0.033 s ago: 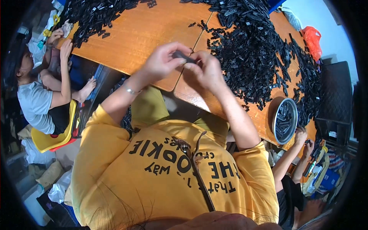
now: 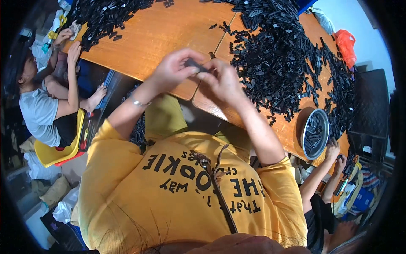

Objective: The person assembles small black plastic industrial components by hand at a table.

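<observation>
Above the table's near edge, both hands pinch one small, elongated black plastic part (image 2: 194, 65). My left hand (image 2: 174, 69) grips one end between thumb and fingers. At the other end, the thumb and fingers of my right hand (image 2: 223, 80) are closed on it too. Fingers cover much of the part, so its exact kind is unclear. To the right of my right hand spreads a large heap of small black clip-like pieces (image 2: 270, 72).
The wooden table (image 2: 160, 38) carries another black pile (image 2: 105, 21) at far left. A metal bowl (image 2: 303, 134) of black parts stands at the right edge. One person (image 2: 40, 110) sits at left; another's hands (image 2: 333, 150) work near the bowl. A red bag (image 2: 345, 46) lies at far right.
Both hands have shifted slightly left and down with the black part still between them. At left, the other person's hands have moved a little.
</observation>
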A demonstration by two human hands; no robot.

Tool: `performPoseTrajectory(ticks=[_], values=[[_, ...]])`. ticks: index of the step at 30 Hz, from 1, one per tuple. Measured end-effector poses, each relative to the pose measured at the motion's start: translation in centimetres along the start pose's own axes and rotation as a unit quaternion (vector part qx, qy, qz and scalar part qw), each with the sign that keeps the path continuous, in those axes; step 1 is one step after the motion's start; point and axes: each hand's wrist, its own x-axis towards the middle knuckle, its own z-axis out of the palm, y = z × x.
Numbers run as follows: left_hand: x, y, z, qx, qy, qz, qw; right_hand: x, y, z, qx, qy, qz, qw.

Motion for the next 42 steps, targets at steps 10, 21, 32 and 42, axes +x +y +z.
performPoseTrajectory(ticks=[10, 21, 32, 42], values=[[-10.2, 7.1, -12.3, 0.538, -0.111, -0.047, 0.834, 3.4, 2.1, -0.9, -0.225, 0.122, -0.102, 0.961], [23.3, -4.1, -0.1, 0.518, 0.016, 0.168, 0.839, 4.5, 3.9, -1.2, -0.238, 0.028, -0.130, 0.962], [29.7, -7.9, 1.7, 0.627, -0.027, 0.312, 0.713, 1.8, 3.6, -4.3, -0.141, 0.066, -0.143, 0.977], [16.7, -2.8, 0.8, -0.172, -0.081, -0.041, 0.981, 1.6, 0.4, -8.0, -0.070, 0.315, -0.226, 0.919]])
